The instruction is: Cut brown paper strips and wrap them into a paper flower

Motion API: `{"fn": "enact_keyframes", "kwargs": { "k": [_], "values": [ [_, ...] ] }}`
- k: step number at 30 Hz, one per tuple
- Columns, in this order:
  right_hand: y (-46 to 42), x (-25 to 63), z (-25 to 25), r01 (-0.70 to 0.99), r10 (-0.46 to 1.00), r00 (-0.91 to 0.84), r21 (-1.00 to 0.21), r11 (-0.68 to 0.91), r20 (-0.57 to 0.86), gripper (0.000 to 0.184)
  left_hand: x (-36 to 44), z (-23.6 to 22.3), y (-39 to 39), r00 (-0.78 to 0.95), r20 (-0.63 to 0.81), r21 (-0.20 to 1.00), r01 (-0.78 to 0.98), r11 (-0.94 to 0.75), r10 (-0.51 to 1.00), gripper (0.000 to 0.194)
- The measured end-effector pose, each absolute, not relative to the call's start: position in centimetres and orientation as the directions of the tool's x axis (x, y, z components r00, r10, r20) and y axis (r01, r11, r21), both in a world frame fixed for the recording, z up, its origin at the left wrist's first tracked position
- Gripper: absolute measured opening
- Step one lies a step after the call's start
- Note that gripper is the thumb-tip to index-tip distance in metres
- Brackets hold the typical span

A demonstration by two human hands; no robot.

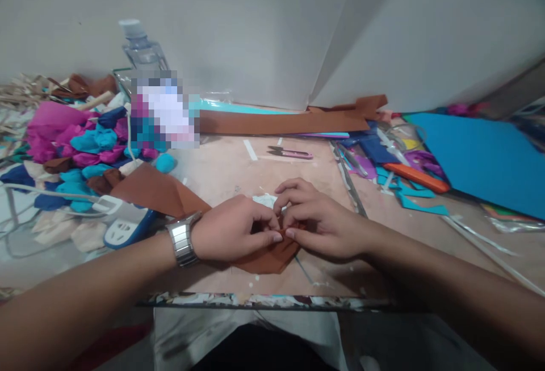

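Both hands meet over a piece of brown paper (266,260) near the front of the table. My left hand (236,229), with a metal watch on its wrist, pinches the paper's upper edge between thumb and fingers. Close beside it, my right hand (326,223) grips the same edge, its thumb tip almost against the left thumb. The gathered part between the fingers is mostly hidden. Just behind the fingertips a small white patterned piece (264,199) shows. Another folded brown sheet (157,189) lies left of my left hand.
Pink-handled thread snips (290,152) lie behind the hands. Crumpled coloured paper balls (96,138), a power strip (128,224) and a bottle (142,47) stand at left. A long brown strip (281,123) runs along the wall. At right are an orange cutter (417,177) and blue sheets (481,158).
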State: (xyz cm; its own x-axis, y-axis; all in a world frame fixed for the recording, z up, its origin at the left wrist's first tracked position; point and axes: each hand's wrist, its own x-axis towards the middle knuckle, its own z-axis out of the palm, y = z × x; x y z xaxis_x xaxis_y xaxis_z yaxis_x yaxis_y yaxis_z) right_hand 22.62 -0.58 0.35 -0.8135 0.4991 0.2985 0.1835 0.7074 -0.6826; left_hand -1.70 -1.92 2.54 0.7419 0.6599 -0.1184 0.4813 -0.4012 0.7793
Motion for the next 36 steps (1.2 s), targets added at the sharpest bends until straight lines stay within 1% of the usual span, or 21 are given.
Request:
{"fn": "enact_keyframes", "kwargs": {
  "k": [2, 6, 10, 13, 16, 21, 27, 32, 36],
  "values": [
    [-0.65, 22.59, 0.30, 0.181, 0.505, -0.807, -0.685, 0.705, 0.306, 0.011, -1.73, 2.45, -1.97, 0.751, -0.126, 0.775, 0.482, -0.409, 0.648, 0.025],
    [-0.78, 22.49, 0.57, 0.203, 0.503, -0.822, -0.687, 0.698, 0.269, 0.013, -1.70, 2.33, -1.89, 0.750, -0.146, 0.766, 0.498, -0.406, 0.645, 0.029],
    [-0.87, 22.42, 0.72, 0.250, 0.509, -0.818, -0.631, 0.735, 0.269, 0.008, -1.59, 2.28, -1.81, 0.747, -0.157, 0.758, 0.511, -0.406, 0.646, 0.033],
    [-0.86, 22.39, 0.56, 0.267, 0.512, -0.803, -0.584, 0.767, 0.305, 0.007, -1.58, 2.27, -1.91, 0.748, -0.151, 0.764, 0.503, -0.403, 0.646, 0.038],
    [-0.91, 22.37, 0.40, 0.275, 0.518, -0.780, -0.551, 0.788, 0.351, 0.008, -1.62, 2.25, -1.99, 0.758, -0.143, 0.781, 0.481, -0.398, 0.636, 0.038],
    [-1.14, 22.39, 0.42, 0.296, 0.522, -0.769, -0.518, 0.802, 0.369, 0.007, -1.67, 2.14, -1.81, 0.763, -0.134, 0.823, 0.441, -0.359, 0.633, 0.038],
    [-1.23, 22.42, 0.32, 0.325, 0.542, -0.716, -0.476, 0.817, 0.440, 0.005, -1.76, 2.00, -1.56, 0.754, -0.188, 0.847, 0.449, -0.285, 0.629, 0.046],
    [-1.20, 22.35, 0.17, 0.325, 0.538, -0.705, -0.464, 0.824, 0.462, 0.008, -1.81, 2.03, -1.57, 0.748, -0.204, 0.856, 0.449, -0.255, 0.632, 0.044],
    [-1.18, 22.15, -0.04, 0.317, 0.524, -0.669, -0.434, 0.843, 0.527, 0.005, -1.81, 2.02, -1.54, 0.749, -0.204, 0.859, 0.446, -0.251, 0.631, 0.041]
  ]
}}
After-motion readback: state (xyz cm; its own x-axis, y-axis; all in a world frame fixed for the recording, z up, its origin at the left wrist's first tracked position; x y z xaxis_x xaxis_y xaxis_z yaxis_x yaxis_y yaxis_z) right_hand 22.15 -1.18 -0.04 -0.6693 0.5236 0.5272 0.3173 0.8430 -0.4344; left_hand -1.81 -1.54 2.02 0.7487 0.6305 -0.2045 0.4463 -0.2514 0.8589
